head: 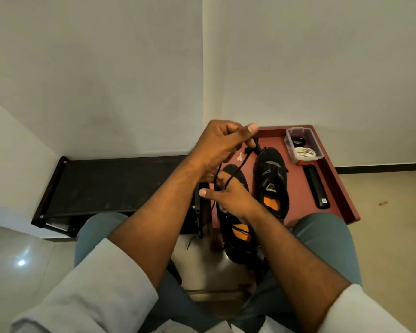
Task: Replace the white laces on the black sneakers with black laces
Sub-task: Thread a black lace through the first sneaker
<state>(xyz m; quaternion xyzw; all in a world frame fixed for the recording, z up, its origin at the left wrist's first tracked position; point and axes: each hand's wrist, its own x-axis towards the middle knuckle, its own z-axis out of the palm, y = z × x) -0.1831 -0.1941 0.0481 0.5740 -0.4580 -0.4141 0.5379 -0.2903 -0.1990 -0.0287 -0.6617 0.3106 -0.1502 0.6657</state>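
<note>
The left hand (216,145) is pinching the black lace (228,177) and drawing it upward; the right hand (228,198) is gripping the near sneaker (238,234) at the worktop (298,188) edge. Pulling unevenly could leave mismatched ends.

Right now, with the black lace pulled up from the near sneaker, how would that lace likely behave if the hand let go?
The black lace looks floppy: it curves loosely between the left hand and the near sneaker, so it would probably drop limp. It seems thin and light, likely slipping easily through the fingers. It is unlikely to roll.
</note>
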